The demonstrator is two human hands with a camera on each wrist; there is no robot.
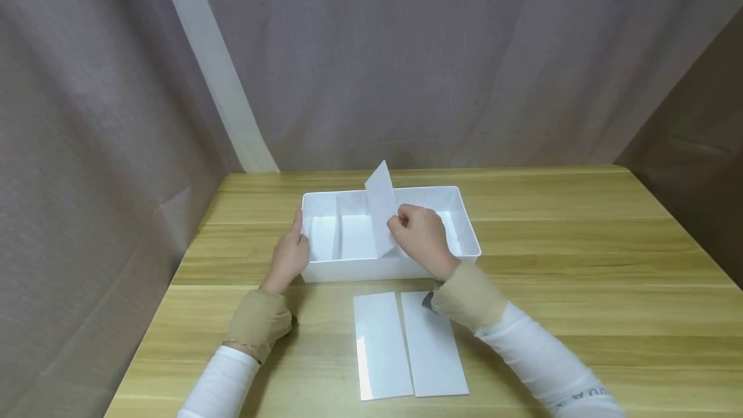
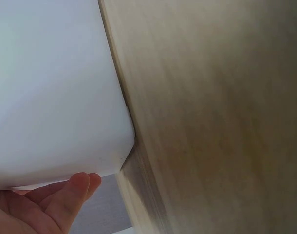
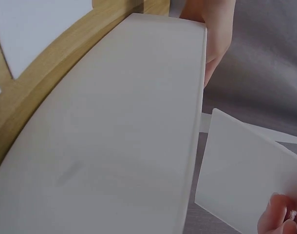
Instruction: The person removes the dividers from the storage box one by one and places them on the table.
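Note:
A white rectangular storage box (image 1: 371, 269) stands on the table, with an upright divider (image 1: 337, 228) inside its left part. My left hand (image 1: 288, 253) holds the box's left end, one finger stretched along the outer wall; its fingertips (image 2: 83, 185) lie against that end in the left wrist view. In my right hand (image 1: 420, 234) a thin white divider panel (image 1: 380, 202) is pinched by its right side. The panel stands tilted over the middle of the box and rises above the rim. Whether its lower edge touches the box floor cannot be told.
Two flat white panels (image 1: 383, 347) lie side by side on the wooden table (image 1: 574, 276), in front of the box. A grey curtain (image 1: 406, 69) hangs behind the table, with a pale vertical strip (image 1: 217, 63) at the left.

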